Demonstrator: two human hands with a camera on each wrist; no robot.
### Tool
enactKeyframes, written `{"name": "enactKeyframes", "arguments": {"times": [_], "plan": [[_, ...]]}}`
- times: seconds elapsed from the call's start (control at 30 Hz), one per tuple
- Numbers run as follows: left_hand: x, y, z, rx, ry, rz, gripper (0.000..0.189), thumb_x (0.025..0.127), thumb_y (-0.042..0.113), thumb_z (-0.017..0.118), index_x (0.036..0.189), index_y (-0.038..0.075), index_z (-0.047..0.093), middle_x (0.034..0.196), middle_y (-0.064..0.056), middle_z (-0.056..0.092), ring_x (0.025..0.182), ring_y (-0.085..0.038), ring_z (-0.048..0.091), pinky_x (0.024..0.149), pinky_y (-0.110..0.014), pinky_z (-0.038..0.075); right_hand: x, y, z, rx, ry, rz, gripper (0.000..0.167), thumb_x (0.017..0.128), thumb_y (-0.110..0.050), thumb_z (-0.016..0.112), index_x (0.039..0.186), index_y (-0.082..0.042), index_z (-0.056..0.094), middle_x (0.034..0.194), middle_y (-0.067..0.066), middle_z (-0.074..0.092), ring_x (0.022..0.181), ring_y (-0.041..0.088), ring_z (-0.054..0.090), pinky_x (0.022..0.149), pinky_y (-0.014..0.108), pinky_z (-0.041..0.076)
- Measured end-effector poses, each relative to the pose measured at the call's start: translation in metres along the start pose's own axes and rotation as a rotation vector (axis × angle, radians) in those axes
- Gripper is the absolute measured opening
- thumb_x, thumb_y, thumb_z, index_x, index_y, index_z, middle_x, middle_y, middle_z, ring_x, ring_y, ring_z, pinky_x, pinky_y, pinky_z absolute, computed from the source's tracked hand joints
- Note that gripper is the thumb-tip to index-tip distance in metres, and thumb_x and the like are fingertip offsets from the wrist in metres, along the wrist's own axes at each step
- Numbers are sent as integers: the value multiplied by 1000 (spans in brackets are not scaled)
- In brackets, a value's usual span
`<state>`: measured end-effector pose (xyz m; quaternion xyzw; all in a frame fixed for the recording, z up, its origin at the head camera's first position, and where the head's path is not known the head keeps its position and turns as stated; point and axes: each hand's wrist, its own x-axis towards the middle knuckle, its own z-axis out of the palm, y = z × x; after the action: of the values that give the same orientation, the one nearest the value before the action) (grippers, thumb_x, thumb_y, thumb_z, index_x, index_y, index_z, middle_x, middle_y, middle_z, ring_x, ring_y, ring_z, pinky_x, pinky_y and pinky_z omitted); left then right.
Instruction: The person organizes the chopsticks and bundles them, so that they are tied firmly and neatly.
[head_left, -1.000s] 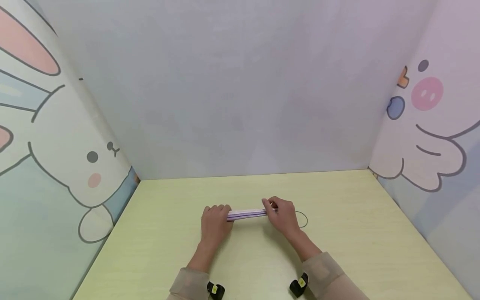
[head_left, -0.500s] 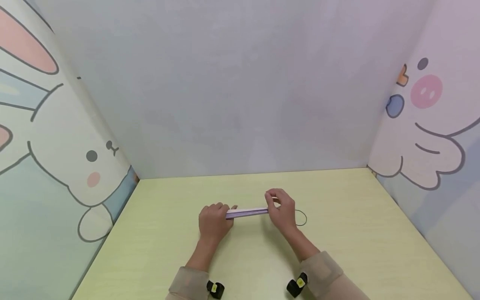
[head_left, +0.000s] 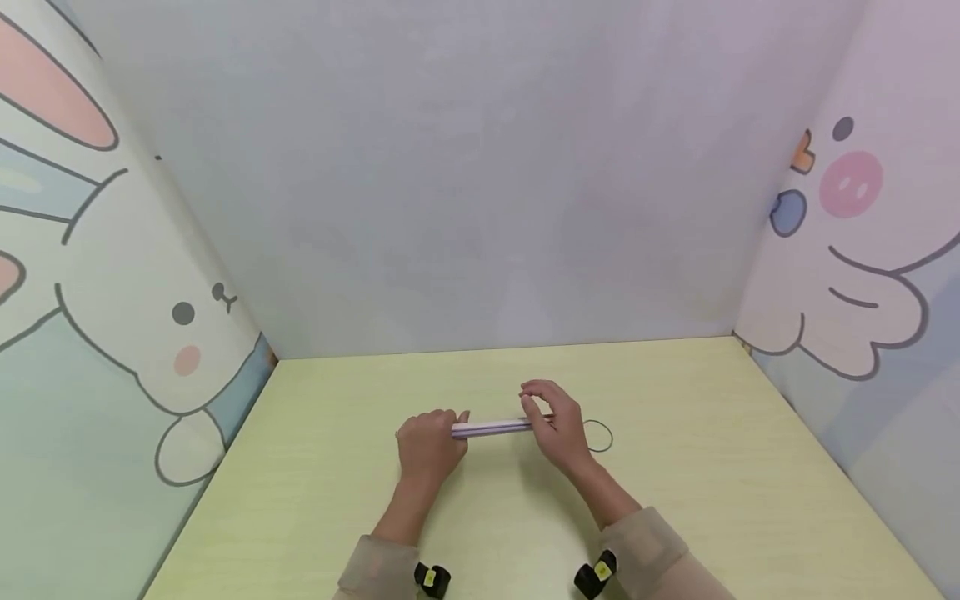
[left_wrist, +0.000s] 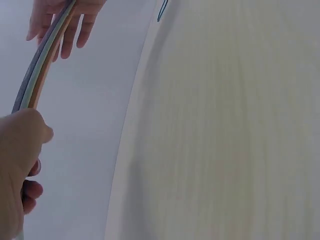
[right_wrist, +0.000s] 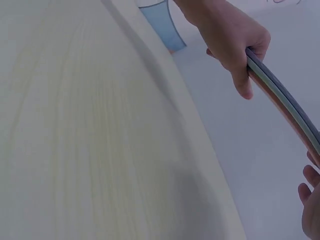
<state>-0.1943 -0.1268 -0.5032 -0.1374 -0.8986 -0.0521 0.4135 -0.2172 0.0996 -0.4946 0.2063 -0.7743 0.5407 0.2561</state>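
Observation:
A narrow stack of long thin strips [head_left: 491,428] spans the gap between both hands above the table. In the head view its visible edges look white and purple; in the left wrist view the strips [left_wrist: 36,75] show dark grey, pale green and orange layers, bowed in a curve. My left hand [head_left: 429,446] grips one end, fingers wrapped round it. My right hand [head_left: 557,429] is at the other end, the stack lying against its palm beside the thumb. Its fingers [left_wrist: 70,40] extend loosely past the strips in the left wrist view. The right end is hidden by this hand.
A thin dark loop [head_left: 612,435] lies on the table just right of the right hand. The pale yellow table [head_left: 337,500] meets a plain back wall [head_left: 480,208] and side walls printed with cartoon animals. A small black device [head_left: 596,575] sits at the right cuff.
The right hand's thumb and index finger lift from the strips and spread apart a little, then the hand shifts slightly left. The left hand keeps its grip. The stack looks narrower from above.

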Motion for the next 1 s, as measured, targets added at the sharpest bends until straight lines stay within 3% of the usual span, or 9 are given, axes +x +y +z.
{"name": "enactKeyframes", "arguments": {"times": [0.2, 0.37, 0.57, 0.67, 0.77, 0.9, 1.0], "plan": [[-2, 0, -4, -21, 32, 60, 47, 80, 37, 81, 51, 19, 48, 45, 8, 40, 43, -7, 22, 38, -24, 19, 0, 0, 1, 36, 75, 94, 10, 99, -9, 62, 102, -4, 70, 113, 10, 71, 112, 26, 64, 94, 52, 49], [0, 0, -6, 9, -30, 59, 51, 80, 36, 79, 50, 19, 42, 45, 8, 35, 46, -8, 17, 41, -24, 14, -7, -5, 0, 11, -12, 64, 12, 99, -4, 60, 104, 1, 70, 115, 15, 71, 114, 32, 65, 95, 53, 48], [4, 3, -9, -3, -39, 92, 45, 79, 34, 81, 51, 19, 49, 45, 8, 40, 45, -8, 19, 40, -24, 15, -6, -17, -8, 98, -2, 238, 26, 105, -8, 49, 118, 5, 66, 126, 18, 67, 124, 35, 58, 102, 49, 45], [7, 5, -8, 21, -76, 56, 48, 80, 31, 78, 50, 19, 43, 45, 8, 35, 47, -9, 17, 42, -25, 11, -8, -12, -9, 90, -27, 155, 28, 105, -7, 47, 124, 3, 65, 128, 16, 67, 127, 34, 57, 103, 49, 43], [10, 4, -7, 45, -90, 35, 51, 80, 29, 76, 49, 19, 37, 45, 8, 30, 48, -10, 16, 43, -26, 9, -8, -11, -10, 89, -34, 21, 31, 103, -2, 45, 126, 4, 64, 127, 17, 67, 126, 37, 57, 103, 36, 43], [16, 5, -8, 38, -30, 62, 47, 79, 27, 77, 49, 18, 42, 45, 7, 35, 44, -11, 19, 42, -26, 13, -3, -33, -15, 124, 5, 23, 31, 101, 1, 43, 124, 12, 61, 125, 27, 65, 124, 45, 56, 100, 14, 35], [18, 5, -9, 24, 21, 79, 41, 79, 26, 76, 50, 17, 47, 44, 6, 41, 41, -12, 24, 40, -27, 18, -1, -50, -16, 123, 59, 20, 30, 99, 4, 43, 120, 17, 61, 120, 33, 64, 119, 51, 56, 99, 11, 34]]}}
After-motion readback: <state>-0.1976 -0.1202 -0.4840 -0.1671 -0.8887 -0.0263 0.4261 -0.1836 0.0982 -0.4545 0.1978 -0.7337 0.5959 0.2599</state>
